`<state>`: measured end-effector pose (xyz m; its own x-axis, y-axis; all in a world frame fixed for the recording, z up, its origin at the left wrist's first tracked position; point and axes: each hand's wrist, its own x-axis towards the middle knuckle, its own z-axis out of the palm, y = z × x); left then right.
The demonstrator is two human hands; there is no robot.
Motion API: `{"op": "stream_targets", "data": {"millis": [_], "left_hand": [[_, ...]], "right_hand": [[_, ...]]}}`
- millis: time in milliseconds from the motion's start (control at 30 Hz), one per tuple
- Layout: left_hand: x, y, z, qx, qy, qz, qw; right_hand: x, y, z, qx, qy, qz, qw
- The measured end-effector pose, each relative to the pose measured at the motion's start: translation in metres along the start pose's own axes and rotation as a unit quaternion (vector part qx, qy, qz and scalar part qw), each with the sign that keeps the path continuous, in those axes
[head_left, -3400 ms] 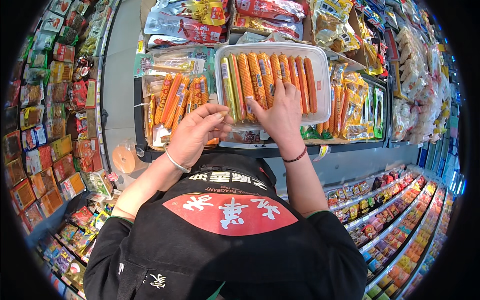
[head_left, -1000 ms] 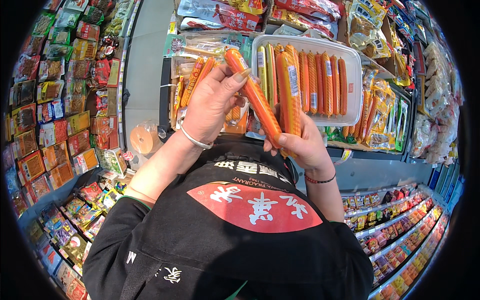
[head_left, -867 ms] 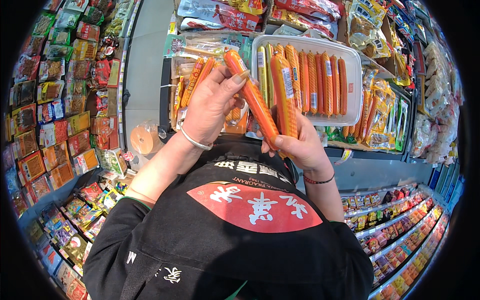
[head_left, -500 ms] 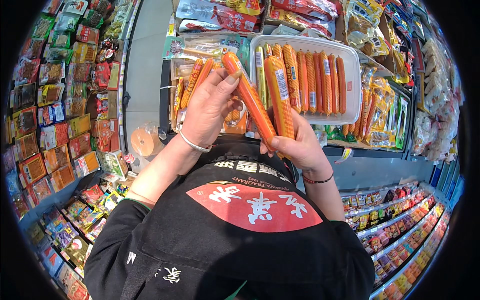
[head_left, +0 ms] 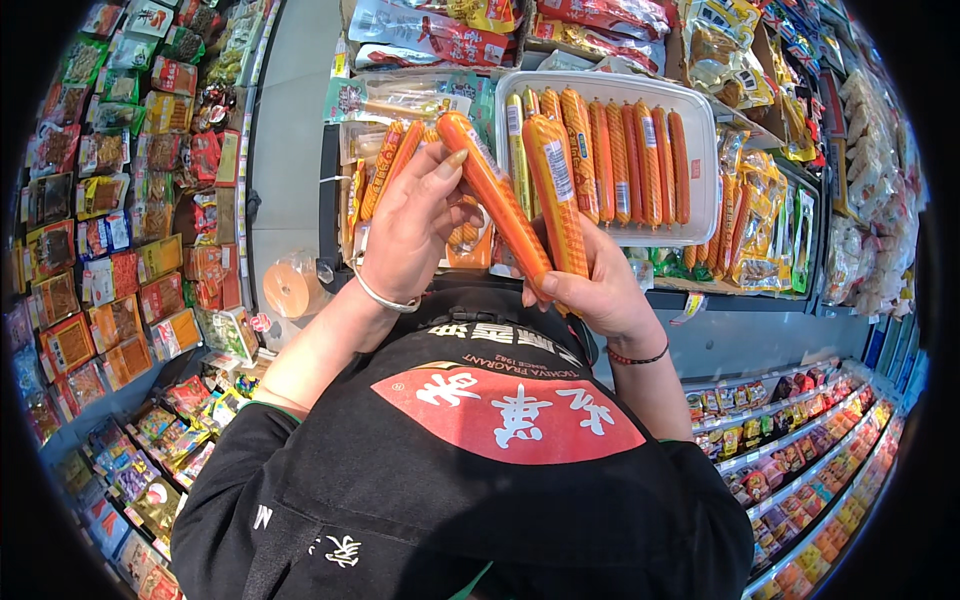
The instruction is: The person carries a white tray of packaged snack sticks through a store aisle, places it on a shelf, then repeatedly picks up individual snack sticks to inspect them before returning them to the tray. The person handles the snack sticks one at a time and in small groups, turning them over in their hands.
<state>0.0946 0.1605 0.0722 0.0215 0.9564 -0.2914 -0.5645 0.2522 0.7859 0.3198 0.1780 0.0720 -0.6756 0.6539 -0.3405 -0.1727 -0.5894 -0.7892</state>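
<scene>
Two orange packaged sausages are in front of my chest, tilted with their lower ends close together. My left hand (head_left: pixel 412 225) pinches the upper part of the left sausage (head_left: pixel 505 212), thumb along its edge and fingers partly behind it. My right hand (head_left: pixel 605 285) is closed round the lower ends of both, including the right sausage (head_left: pixel 557 190), which bears a white label. Just beyond them stands a clear plastic tub (head_left: pixel 707 190) with several upright orange sausages (head_left: pixel 640 165) and a yellow-green one in it.
Packs of snacks (head_left: pixel 430 30) and cartons lie on the shelf around the tub. Bagged goods hang on a rack (head_left: pixel 120 200) at the left. A paper roll (head_left: pixel 290 288) stands beside my left forearm. Tiered shelves (head_left: pixel 800 440) of small packs are at the lower right.
The upper end of the left sausage has shifted slightly left, with my left hand. Both hands keep their hold; the view has moved a little.
</scene>
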Motion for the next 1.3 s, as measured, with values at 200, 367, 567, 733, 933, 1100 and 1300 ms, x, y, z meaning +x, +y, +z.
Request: {"op": "stream_targets", "data": {"millis": [200, 367, 567, 733, 933, 1100, 1300], "left_hand": [[-0.001, -0.001, -0.002, -0.004, -0.026, 0.016, 1.0], [-0.001, 0.001, 0.001, 0.004, -0.034, 0.014, 0.999], [-0.002, -0.015, 0.01, -0.049, -0.053, -0.041, 0.997], [0.004, -0.015, 0.008, -0.163, -0.076, -0.052, 0.982], [0.007, 0.0, 0.025, -0.053, -0.012, -0.053, 0.997], [0.007, -0.001, 0.015, -0.028, 0.017, -0.045, 0.998], [0.008, 0.0, 0.006, -0.031, 0.054, -0.05, 0.997]], "right_hand": [[-0.001, -0.002, -0.003, -0.008, -0.009, 0.008, 1.0], [-0.002, -0.003, 0.0, -0.001, -0.01, -0.004, 1.0], [0.003, -0.004, 0.014, 0.0, -0.003, -0.015, 1.0], [0.002, -0.003, 0.007, -0.044, 0.0, 0.02, 0.999], [0.006, 0.007, 0.016, -0.128, 0.044, -0.068, 0.988], [0.007, 0.006, 0.015, -0.103, 0.064, -0.075, 0.99], [0.002, -0.009, 0.019, -0.043, 0.082, -0.041, 0.995]]}}
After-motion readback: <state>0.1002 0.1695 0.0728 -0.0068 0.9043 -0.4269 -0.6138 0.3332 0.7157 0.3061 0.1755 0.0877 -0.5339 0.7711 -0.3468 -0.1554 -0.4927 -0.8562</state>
